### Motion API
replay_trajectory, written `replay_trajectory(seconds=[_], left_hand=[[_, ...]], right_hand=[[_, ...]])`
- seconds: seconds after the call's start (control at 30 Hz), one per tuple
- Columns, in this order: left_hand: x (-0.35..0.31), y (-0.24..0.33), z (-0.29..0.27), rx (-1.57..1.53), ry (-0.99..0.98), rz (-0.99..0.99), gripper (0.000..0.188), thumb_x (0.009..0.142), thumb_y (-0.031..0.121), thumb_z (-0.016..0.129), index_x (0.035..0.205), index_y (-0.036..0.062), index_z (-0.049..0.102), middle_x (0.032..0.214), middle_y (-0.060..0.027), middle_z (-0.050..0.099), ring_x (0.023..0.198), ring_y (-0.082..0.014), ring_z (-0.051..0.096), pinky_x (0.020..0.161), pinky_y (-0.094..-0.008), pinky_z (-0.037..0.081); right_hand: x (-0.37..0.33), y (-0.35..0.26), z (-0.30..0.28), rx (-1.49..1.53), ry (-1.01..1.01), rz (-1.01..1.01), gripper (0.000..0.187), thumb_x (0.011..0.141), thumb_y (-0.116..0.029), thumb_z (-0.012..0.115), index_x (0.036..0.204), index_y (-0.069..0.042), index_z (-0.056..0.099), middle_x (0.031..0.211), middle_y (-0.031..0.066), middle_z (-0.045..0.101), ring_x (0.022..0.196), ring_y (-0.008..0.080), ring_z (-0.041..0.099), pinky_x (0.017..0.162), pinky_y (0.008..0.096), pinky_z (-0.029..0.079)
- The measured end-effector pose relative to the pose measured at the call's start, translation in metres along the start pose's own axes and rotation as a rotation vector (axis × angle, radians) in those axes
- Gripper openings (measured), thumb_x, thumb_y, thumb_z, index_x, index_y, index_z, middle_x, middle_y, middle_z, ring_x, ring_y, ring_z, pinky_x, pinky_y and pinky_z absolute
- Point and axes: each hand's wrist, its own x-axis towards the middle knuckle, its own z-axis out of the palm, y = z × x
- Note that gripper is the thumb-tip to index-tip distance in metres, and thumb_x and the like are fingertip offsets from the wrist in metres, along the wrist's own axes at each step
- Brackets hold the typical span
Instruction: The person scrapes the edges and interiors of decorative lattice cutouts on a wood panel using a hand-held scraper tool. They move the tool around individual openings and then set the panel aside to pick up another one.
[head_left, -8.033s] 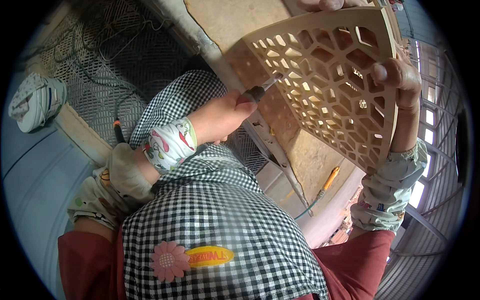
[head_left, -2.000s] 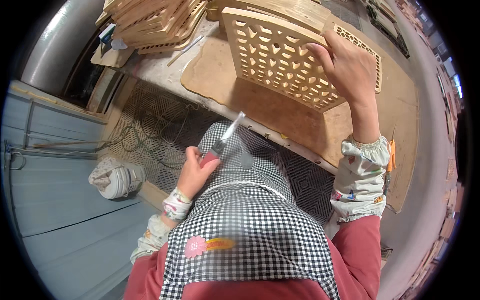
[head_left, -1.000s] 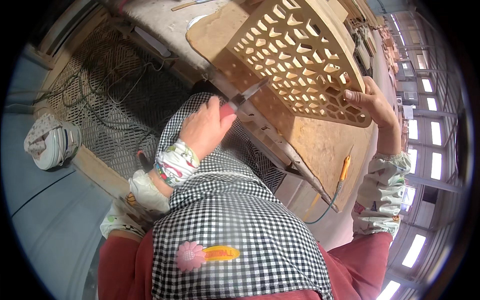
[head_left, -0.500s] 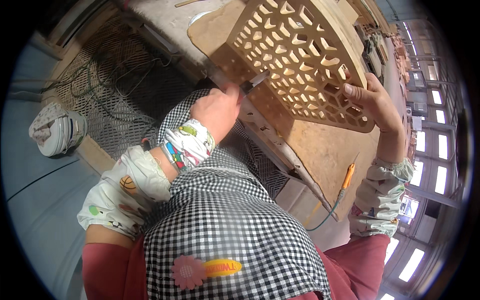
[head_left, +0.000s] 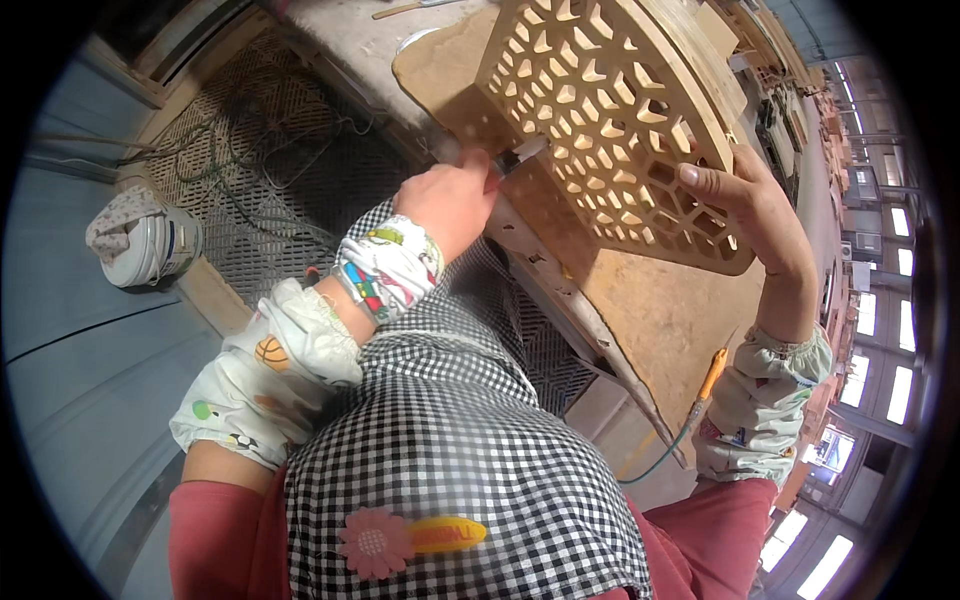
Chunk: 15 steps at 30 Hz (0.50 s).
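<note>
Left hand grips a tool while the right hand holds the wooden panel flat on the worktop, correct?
Not flat: the head view shows the wooden panel tilted up from the worktop. The left hand does grip a tool, and the right hand holds the panel.

The left hand (head_left: 447, 205) grips a short-bladed tool (head_left: 527, 150), its blade by the lower left edge of a pale wooden lattice panel (head_left: 612, 140), which the right hand (head_left: 750, 205) holds tilted above the desk (head_left: 655, 300) by its right edge. An orange-handled tool (head_left: 713, 373) with a green cord (head_left: 675, 443) lies near the right sleeve cover (head_left: 765, 400); a white bucket (head_left: 150, 258) stands far left.
</note>
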Motion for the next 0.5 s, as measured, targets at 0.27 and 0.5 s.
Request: replay_trajectory(seconds=[0.27,0.5], left_hand=[[0.014,-0.008,-0.005,-0.139,-0.168,0.067,0.036,0.104,0.038,0.058,0.120,0.0060,0.056,0.095,-0.0253,0.077,0.094,-0.0471,0.074,0.085,-0.0581,0.059],[0.003,-0.018,-0.004,-0.070,-0.172,0.107,0.035,0.104,0.036,0.059,0.117,0.0043,0.056,0.086,-0.0237,0.076,0.083,-0.0454,0.075,0.075,-0.0568,0.060]], right_hand=[[0.001,0.002,-0.009,-0.027,-0.018,0.005,0.050,0.097,-0.024,0.078,0.134,0.006,0.064,0.113,0.0144,0.077,0.097,0.0184,0.073,0.086,0.0327,0.056],[0.006,0.010,-0.017,0.022,-0.017,0.040,0.055,0.095,-0.023,0.080,0.139,0.005,0.061,0.119,0.0126,0.074,0.105,0.0190,0.069,0.094,0.0337,0.053]])
